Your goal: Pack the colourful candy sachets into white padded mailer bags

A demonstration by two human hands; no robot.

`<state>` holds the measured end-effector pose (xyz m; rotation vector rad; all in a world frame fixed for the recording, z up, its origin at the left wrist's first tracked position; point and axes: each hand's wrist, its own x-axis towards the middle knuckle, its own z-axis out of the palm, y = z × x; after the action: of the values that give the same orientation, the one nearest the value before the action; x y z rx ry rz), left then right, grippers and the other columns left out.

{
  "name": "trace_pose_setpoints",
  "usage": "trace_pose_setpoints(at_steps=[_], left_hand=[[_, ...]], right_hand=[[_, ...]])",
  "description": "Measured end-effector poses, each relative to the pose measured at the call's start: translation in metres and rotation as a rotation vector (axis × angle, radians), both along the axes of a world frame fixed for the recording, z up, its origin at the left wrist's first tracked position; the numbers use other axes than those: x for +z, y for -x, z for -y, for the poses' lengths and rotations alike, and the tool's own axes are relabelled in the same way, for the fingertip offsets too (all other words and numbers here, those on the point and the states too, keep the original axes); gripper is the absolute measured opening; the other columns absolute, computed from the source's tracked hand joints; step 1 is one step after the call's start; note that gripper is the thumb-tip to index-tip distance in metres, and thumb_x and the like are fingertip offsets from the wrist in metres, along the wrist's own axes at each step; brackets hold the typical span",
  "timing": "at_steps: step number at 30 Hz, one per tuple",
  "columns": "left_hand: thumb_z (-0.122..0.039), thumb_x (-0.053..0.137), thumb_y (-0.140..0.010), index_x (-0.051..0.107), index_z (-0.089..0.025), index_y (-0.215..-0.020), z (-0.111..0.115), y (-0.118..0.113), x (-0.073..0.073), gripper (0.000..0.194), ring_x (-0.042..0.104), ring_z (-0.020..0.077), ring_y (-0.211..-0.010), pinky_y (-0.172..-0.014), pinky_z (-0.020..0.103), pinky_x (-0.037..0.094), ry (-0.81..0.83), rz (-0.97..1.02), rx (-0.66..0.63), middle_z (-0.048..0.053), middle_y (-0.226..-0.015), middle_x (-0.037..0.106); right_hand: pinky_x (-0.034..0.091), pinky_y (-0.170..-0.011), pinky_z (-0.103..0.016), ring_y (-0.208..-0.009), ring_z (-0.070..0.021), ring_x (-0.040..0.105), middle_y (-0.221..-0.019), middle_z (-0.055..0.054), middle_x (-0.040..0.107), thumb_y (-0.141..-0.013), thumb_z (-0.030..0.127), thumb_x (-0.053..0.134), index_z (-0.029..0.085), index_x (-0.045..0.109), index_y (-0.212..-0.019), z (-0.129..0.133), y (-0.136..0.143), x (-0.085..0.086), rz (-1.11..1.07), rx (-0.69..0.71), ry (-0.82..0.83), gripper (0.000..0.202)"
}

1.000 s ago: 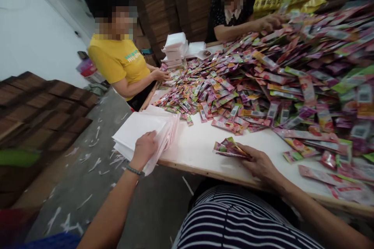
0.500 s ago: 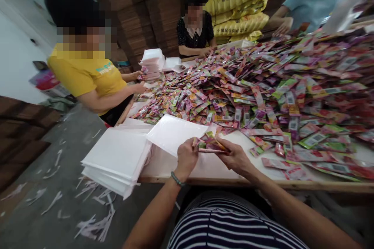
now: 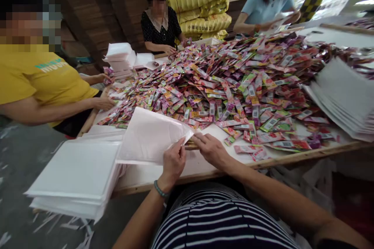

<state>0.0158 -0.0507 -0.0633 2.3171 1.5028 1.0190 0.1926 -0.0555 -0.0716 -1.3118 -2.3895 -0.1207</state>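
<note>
My left hand point(image 3: 174, 159) is closed on the near right corner of a white plastic bag point(image 3: 152, 136), thumb on top. The bag lies tilted over the table, its corner lifted toward my hands. My right hand point(image 3: 214, 151) is at that same corner, its fingers pressed together over a small bunch of packets point(image 3: 191, 146), mostly hidden by fingers and bag. Beyond both hands spreads a big heap of small colourful packets point(image 3: 204, 85) in pink, green, purple and orange. Left of my left hand lies a stack of white bags point(image 3: 76, 167), overhanging the table's front edge.
Another stack of white bags point(image 3: 347, 97) sits on the right, and more white bags point(image 3: 119, 54) are piled at the far left. A person in a yellow shirt point(image 3: 37, 81) works at the left; two others work across the table. A wooden rim point(image 3: 292, 160) edges the table.
The view has swung right. The packets held between both hands are now mostly hidden at the bag's corner. My left hand has taken hold of the bag, which is lifted at that corner.
</note>
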Motion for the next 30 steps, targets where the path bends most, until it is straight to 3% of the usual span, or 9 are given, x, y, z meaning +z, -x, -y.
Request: trace_pose_setpoints(at_steps=[2,5,9,13,16,19,23,27,30], left_hand=[[-0.02,0.042,-0.09,0.06,-0.015,-0.124,0.002,-0.002,0.0,0.039,0.069,0.0183,-0.081,-0.076,0.029,0.054,0.038,0.038,-0.021,0.012,-0.102,0.074],[-0.023,0.041,-0.09,0.059,-0.015,-0.127,0.004,-0.002,0.001,0.041,0.064,0.0139,-0.068,-0.066,0.023,0.05,0.137,0.128,0.013,0.007,-0.086,0.073],[-0.026,0.044,-0.089,0.059,-0.014,-0.126,0.003,0.0,0.003,0.041,0.041,0.0078,-0.047,-0.05,0.019,0.035,0.304,0.284,0.038,-0.006,-0.054,0.05],[-0.026,0.05,-0.085,0.058,-0.014,-0.127,0.004,-0.005,0.002,0.044,0.033,0.0067,-0.047,-0.046,0.018,0.028,0.453,0.481,-0.089,-0.008,-0.055,0.039],[-0.028,0.056,-0.081,0.06,-0.013,-0.123,0.003,-0.008,0.005,0.045,0.029,0.0059,-0.047,-0.044,0.018,0.024,0.535,0.641,-0.114,-0.009,-0.054,0.036],[-0.03,0.062,-0.078,0.062,-0.013,-0.118,-0.004,-0.007,0.017,0.044,0.029,0.0048,-0.045,-0.045,0.018,0.025,0.57,0.92,-0.039,-0.01,-0.053,0.039],[-0.027,0.068,-0.068,0.064,-0.015,-0.11,-0.018,-0.005,0.05,0.044,0.038,0.0042,-0.043,-0.045,0.016,0.031,0.616,1.319,-0.046,-0.008,-0.054,0.05],[-0.019,0.067,-0.063,0.067,-0.017,-0.104,-0.03,-0.005,0.083,0.041,0.043,0.0032,-0.043,-0.045,0.015,0.035,0.593,1.515,-0.123,-0.006,-0.062,0.06],[-0.016,0.064,-0.065,0.066,-0.018,-0.107,-0.035,0.002,0.094,0.042,0.047,0.0035,-0.043,-0.045,0.015,0.038,0.596,1.607,-0.123,-0.006,-0.063,0.061]], right_hand=[[0.048,-0.081,-0.036,-0.09,-0.0228,0.055,-0.12,-0.013,0.062,-0.09,0.008,0.044,0.014,0.052,-0.131,-0.001,-0.002,-0.001,-0.02,-0.006,0.013,0.042],[0.047,-0.081,-0.038,-0.095,-0.0245,0.054,-0.12,-0.016,0.061,-0.092,0.01,0.043,0.012,0.05,-0.132,0.001,-0.004,-0.001,0.046,0.159,0.009,0.041],[0.047,-0.08,-0.039,-0.098,-0.0243,0.053,-0.121,-0.015,0.06,-0.092,0.009,0.043,0.014,0.052,-0.129,0.003,-0.004,-0.004,0.083,0.343,0.017,0.039],[0.048,-0.082,-0.04,-0.091,-0.0236,0.055,-0.105,-0.013,0.065,-0.093,0.011,0.045,0.014,0.064,-0.109,-0.006,0.008,-0.009,0.184,0.36,0.031,0.025],[0.049,-0.079,-0.036,-0.085,-0.022,0.057,-0.087,-0.01,0.067,-0.091,0.008,0.048,0.014,0.067,-0.09,-0.017,0.016,-0.001,0.255,0.362,0.111,0.02],[0.049,-0.088,-0.037,-0.097,-0.022,0.058,-0.105,-0.013,0.067,-0.091,0.015,0.051,0.012,0.065,-0.105,-0.024,0.013,0.03,0.114,0.393,0.085,0.02],[0.038,-0.106,-0.046,-0.125,-0.0248,0.047,-0.133,-0.012,0.057,-0.095,0.022,0.047,0.018,0.054,-0.13,-0.028,0.003,0.099,-0.014,0.436,-0.032,0.036],[0.039,-0.106,-0.045,-0.123,-0.0223,0.052,-0.128,-0.005,0.062,-0.097,0.024,0.042,0.026,0.061,-0.123,-0.031,-0.001,0.166,-0.086,0.497,-0.046,0.032],[0.042,-0.103,-0.044,-0.119,-0.0219,0.056,-0.116,-0.002,0.067,-0.099,0.03,0.039,0.028,0.064,-0.119,-0.029,-0.009,0.196,-0.323,0.437,-0.163,0.032]])
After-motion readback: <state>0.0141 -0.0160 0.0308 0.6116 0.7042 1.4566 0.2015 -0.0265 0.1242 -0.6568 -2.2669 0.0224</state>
